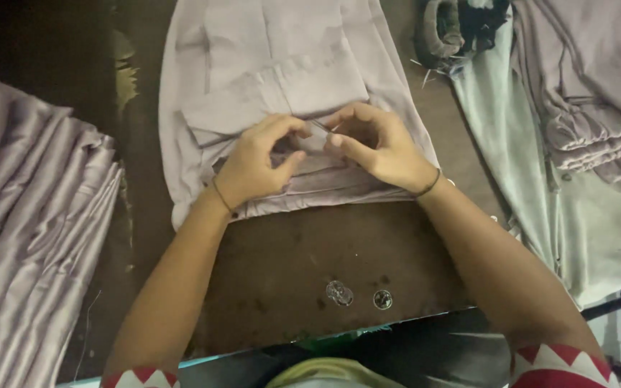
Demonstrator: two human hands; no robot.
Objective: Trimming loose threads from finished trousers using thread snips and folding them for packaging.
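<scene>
The folded lilac garment [282,93] lay flat on the brown table [325,251], its long axis running away from the person, and both hands met over its near folded edge. The left hand [256,162] sat on the garment's near left part, thumb and forefinger curled into a nearly closed grip on a small fold of cloth. The right hand [379,144] sat just beside it toward the garment's right, its fingertips pinched on what looked like a thin needle or thread [323,128] that pointed across to the left hand; it was too small to tell which. Both hands were equally close to the seam between them, almost touching. Nearer the person than the garment, 2 small round metal fasteners [339,293] lay on bare table. Left of the garment lay a pile of shiny lilac fabric [30,237]; right of it lay pale green cloth [533,179] and more stacked lilac pieces [598,93], with a dark bundle [454,29] beyond the garment's far right corner.
</scene>
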